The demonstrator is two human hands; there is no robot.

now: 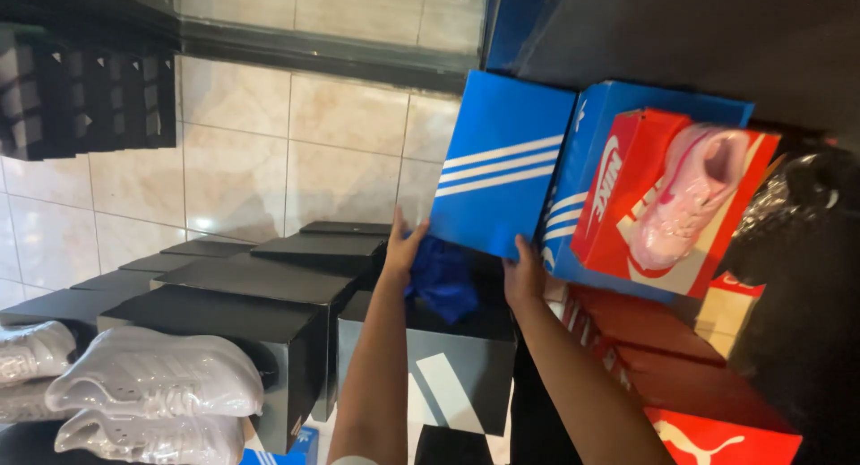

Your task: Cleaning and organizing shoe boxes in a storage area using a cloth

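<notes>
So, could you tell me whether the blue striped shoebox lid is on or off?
Off: both hands lift the blue striped lid clear of the grey box, exposing blue tissue paper.

Both hands on blue box lid, shoeboxes around.
</notes>
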